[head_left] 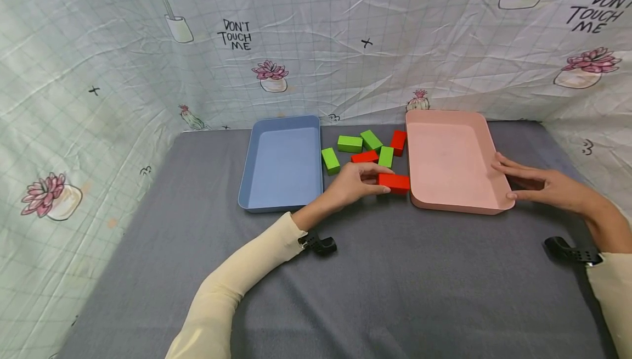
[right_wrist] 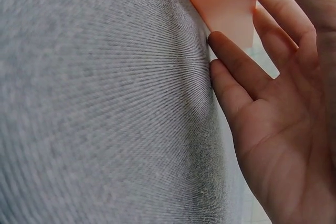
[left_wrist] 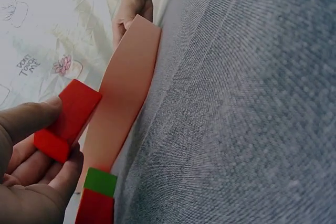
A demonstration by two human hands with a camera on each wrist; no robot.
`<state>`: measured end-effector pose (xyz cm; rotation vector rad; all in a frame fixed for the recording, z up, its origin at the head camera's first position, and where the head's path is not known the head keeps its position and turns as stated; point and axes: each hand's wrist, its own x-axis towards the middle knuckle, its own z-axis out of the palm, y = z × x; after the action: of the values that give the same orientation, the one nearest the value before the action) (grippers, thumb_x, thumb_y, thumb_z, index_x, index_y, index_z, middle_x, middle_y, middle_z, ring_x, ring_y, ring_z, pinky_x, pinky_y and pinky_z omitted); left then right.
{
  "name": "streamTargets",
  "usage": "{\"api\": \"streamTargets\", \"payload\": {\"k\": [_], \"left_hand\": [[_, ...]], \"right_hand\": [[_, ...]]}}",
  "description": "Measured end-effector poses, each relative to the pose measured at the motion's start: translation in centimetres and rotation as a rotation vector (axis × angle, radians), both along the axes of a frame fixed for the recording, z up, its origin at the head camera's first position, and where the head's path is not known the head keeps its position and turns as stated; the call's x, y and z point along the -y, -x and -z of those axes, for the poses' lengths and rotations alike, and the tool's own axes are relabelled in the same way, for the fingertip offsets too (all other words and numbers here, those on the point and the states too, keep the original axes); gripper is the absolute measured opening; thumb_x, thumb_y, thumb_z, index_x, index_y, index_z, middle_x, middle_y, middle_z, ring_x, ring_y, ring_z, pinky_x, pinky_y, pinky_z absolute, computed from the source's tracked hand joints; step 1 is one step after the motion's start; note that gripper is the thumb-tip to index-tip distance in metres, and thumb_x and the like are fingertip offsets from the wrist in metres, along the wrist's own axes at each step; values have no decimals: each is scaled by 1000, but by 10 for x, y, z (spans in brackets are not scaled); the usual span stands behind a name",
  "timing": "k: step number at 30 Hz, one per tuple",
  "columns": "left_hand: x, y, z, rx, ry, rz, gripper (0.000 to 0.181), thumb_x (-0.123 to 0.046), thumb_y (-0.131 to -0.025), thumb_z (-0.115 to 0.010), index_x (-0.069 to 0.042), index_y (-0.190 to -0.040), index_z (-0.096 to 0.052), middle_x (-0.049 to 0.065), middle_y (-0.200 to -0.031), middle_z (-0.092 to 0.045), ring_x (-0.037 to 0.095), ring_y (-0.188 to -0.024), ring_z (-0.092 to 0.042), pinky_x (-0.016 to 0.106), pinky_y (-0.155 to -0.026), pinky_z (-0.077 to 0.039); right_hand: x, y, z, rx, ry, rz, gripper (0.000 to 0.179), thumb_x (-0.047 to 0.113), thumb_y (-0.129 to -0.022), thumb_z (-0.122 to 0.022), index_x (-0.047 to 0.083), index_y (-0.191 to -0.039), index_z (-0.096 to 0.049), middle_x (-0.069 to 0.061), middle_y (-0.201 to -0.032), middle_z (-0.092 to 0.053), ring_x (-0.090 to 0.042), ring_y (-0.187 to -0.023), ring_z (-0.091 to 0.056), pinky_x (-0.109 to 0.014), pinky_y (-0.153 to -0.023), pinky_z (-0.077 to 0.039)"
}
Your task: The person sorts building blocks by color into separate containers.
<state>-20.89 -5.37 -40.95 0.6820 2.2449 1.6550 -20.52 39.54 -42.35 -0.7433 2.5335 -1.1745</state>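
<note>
My left hand [head_left: 349, 184] pinches a red block [head_left: 395, 184] between thumb and fingers, close to the left front corner of the pink tray [head_left: 451, 161]. In the left wrist view the held block [left_wrist: 73, 113] is tilted, with the tray's outer wall [left_wrist: 128, 72] behind it. At the tray's right side, my right hand [head_left: 550, 186] rests its fingertips on the rim, fingers fairly straight. The right wrist view shows those fingers [right_wrist: 239, 61] beside the tray's wall. Beyond the left hand lie a red block [head_left: 364, 157] and a green block [head_left: 386, 157].
A blue tray [head_left: 281, 164] stands on the left of the grey cloth [head_left: 395, 282]. Between the trays are more loose blocks: a red one [head_left: 398, 142] and green ones [head_left: 350, 144], one [head_left: 330, 161] beside the blue tray. A printed curtain [head_left: 336, 35] hangs behind.
</note>
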Motion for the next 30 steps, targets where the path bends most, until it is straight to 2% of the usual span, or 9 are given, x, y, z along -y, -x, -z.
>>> {"api": "streamTargets", "payload": {"k": [7, 21, 30], "left_hand": [[2, -1, -1, 4, -50, 25, 36, -10, -86, -83, -11, -122, -75, 0, -119, -73, 6, -108, -69, 26, -90, -56], [4, 0, -8, -3, -23, 52, 37, -7, -88, -81, -6, -124, -73, 7, -121, -72, 10, -105, -70, 25, -88, -56], [1, 0, -16, -20, -33, 70, 38, -8, -88, -80, -6, -125, -72, 8, -121, -69, 13, -106, -70, 27, -89, -56]], "right_hand": [[1, -1, 1, -9, 8, -7, 72, -6, -91, -68, 4, -156, -39, 8, -170, -15, 19, -142, -17, -3, -96, -30], [2, 0, -4, 32, -23, 17, 71, -1, -94, -68, 9, -158, -38, 11, -170, -13, 22, -139, -17, -4, -94, -30], [0, 2, -4, 14, -12, -9, 71, -3, -93, -68, 8, -157, -39, 8, -170, -16, 20, -141, -20, -6, -95, -31]]}}
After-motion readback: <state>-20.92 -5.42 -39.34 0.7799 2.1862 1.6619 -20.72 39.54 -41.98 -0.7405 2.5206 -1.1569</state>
